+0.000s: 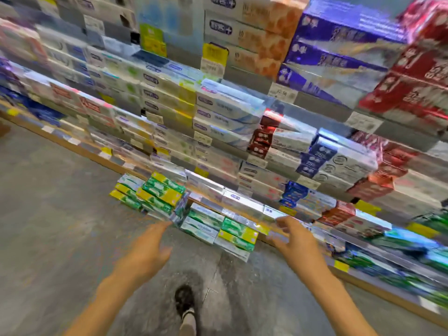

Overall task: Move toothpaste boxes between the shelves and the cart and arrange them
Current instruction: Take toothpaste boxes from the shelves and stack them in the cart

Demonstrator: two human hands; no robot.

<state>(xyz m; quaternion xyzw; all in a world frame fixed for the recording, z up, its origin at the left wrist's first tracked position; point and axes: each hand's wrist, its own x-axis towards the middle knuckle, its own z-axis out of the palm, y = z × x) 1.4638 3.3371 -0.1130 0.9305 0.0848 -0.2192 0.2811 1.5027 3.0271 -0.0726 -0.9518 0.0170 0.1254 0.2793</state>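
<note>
The view is blurred by motion. Two stacks of green, yellow and white toothpaste boxes stand on the floor by the lowest shelf: a left stack (155, 195) and a right stack (223, 229). My left hand (145, 248) reaches forward with straight fingers, its tips close to the gap between the stacks, holding nothing. My right hand (291, 234) is spread open just right of the right stack, near the lowest shelf edge (244, 215). The shelves above are packed with toothpaste boxes. No cart is in view.
Shelves (303, 139) full of white, blue, red and purple boxes run from upper left to lower right. Price tags line the shelf edges. Grey floor (53, 226) spreads to the left. My foot in a dark shoe (185, 301) stands between my arms.
</note>
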